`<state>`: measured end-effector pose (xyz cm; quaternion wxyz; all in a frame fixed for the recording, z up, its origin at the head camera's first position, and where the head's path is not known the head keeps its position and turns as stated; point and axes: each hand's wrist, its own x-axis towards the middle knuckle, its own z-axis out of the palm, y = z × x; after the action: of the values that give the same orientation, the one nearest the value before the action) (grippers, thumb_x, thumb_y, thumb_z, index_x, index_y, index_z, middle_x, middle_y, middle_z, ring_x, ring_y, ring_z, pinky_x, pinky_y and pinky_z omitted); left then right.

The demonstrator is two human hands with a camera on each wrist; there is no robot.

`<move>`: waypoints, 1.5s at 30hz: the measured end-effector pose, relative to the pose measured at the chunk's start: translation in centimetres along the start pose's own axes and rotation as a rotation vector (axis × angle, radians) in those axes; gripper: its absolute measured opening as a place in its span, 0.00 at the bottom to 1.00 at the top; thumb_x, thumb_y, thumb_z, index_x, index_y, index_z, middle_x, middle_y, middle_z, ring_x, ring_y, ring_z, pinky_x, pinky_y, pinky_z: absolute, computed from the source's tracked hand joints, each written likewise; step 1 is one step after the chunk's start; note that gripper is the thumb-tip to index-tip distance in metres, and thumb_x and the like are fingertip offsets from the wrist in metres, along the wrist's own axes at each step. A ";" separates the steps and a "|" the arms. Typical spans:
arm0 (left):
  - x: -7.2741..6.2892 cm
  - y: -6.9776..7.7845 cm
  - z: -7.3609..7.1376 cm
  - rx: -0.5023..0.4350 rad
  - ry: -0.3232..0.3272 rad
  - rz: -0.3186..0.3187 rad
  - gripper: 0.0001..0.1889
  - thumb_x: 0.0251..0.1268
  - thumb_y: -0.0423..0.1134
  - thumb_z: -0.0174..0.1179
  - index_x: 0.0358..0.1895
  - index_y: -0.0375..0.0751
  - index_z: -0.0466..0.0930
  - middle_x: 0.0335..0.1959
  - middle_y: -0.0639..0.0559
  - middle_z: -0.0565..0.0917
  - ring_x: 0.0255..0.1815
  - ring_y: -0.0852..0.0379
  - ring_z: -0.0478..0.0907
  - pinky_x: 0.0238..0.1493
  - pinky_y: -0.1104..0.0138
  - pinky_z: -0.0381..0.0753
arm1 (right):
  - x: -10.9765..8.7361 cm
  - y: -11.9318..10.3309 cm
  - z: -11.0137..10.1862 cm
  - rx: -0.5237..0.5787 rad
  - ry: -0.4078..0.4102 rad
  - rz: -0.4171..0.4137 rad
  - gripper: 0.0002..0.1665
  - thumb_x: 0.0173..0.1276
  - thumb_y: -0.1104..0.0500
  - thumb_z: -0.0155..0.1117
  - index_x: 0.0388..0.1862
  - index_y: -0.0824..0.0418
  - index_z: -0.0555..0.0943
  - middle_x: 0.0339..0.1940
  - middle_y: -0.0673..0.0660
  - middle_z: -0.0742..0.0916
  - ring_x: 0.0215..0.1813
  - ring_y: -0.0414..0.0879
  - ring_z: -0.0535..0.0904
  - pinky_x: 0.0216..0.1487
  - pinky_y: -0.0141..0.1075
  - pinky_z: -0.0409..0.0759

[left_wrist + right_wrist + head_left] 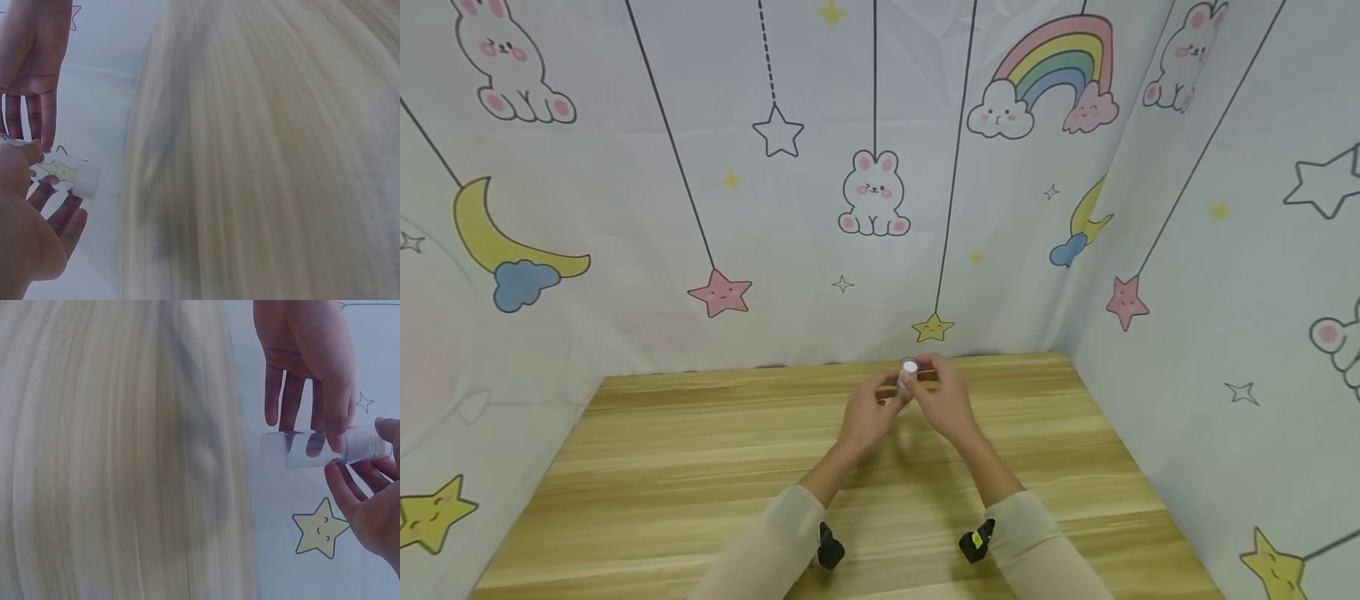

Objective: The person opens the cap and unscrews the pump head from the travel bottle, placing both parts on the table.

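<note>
A small clear cylindrical bottle (pixel 909 367) is held up over the far part of the table, between both hands. In the right wrist view the bottle (pixel 300 457) has a see-through body, a frosted base end and a whitish upper end. My left hand (pixel 867 412) pinches its body, thumb in front and fingers behind. My right hand (pixel 946 402) grips the upper end with thumb and fingertips. From the left wrist view, the base end of the bottle (pixel 86 180) sticks out below the left hand (pixel 31 231), toward the table.
The wood-grain table (pixel 700 467) ends at a white cloth wall (pixel 647 208) printed with bunnies, stars and a rainbow. Another printed wall (pixel 1210 350) stands along the right side. Black wrist cameras (pixel 829 547) sit at the sleeve cuffs.
</note>
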<state>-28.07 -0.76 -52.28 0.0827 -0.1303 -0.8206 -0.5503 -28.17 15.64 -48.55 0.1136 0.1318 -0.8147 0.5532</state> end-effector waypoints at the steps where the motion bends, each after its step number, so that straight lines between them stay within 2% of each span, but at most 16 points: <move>1: -0.1 -0.1 -0.1 -0.009 0.003 -0.004 0.23 0.75 0.46 0.69 0.68 0.46 0.81 0.64 0.47 0.85 0.59 0.44 0.86 0.62 0.49 0.84 | 0.0 0.0 0.2 0.002 -0.004 0.003 0.19 0.77 0.53 0.71 0.59 0.61 0.82 0.54 0.58 0.87 0.57 0.56 0.85 0.53 0.46 0.89; 11: -1.4 -0.7 -1.2 -0.043 0.014 -0.002 0.21 0.75 0.44 0.69 0.67 0.45 0.81 0.62 0.45 0.86 0.59 0.41 0.86 0.59 0.49 0.86 | -0.5 -0.3 1.9 0.020 -0.020 0.018 0.19 0.76 0.55 0.72 0.60 0.61 0.83 0.55 0.58 0.87 0.57 0.56 0.85 0.54 0.46 0.89; 20: -1.9 -1.5 -1.9 -0.076 0.009 0.002 0.22 0.75 0.43 0.69 0.67 0.43 0.81 0.61 0.43 0.85 0.58 0.40 0.87 0.58 0.55 0.87 | -0.7 -0.4 2.7 0.023 -0.054 0.039 0.19 0.76 0.53 0.72 0.61 0.58 0.83 0.56 0.57 0.88 0.58 0.55 0.85 0.55 0.45 0.88; 26: -2.5 -2.1 -2.0 -0.101 0.003 -0.004 0.22 0.75 0.41 0.69 0.67 0.39 0.80 0.61 0.41 0.84 0.58 0.38 0.86 0.58 0.56 0.87 | -1.0 -0.3 3.2 0.019 -0.073 0.049 0.19 0.77 0.54 0.72 0.61 0.59 0.83 0.56 0.57 0.87 0.57 0.54 0.84 0.54 0.44 0.88; 45: -3.5 -3.1 -1.6 -0.103 0.005 -0.035 0.19 0.76 0.39 0.67 0.64 0.38 0.80 0.62 0.41 0.83 0.58 0.38 0.86 0.57 0.58 0.87 | -1.7 0.8 4.0 0.036 -0.087 0.018 0.16 0.76 0.57 0.72 0.58 0.59 0.84 0.53 0.57 0.88 0.56 0.57 0.86 0.52 0.44 0.89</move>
<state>-25.73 -3.83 -55.39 0.0682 -0.1187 -0.7930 -0.5937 -27.03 12.33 -51.23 0.0705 0.1505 -0.8099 0.5626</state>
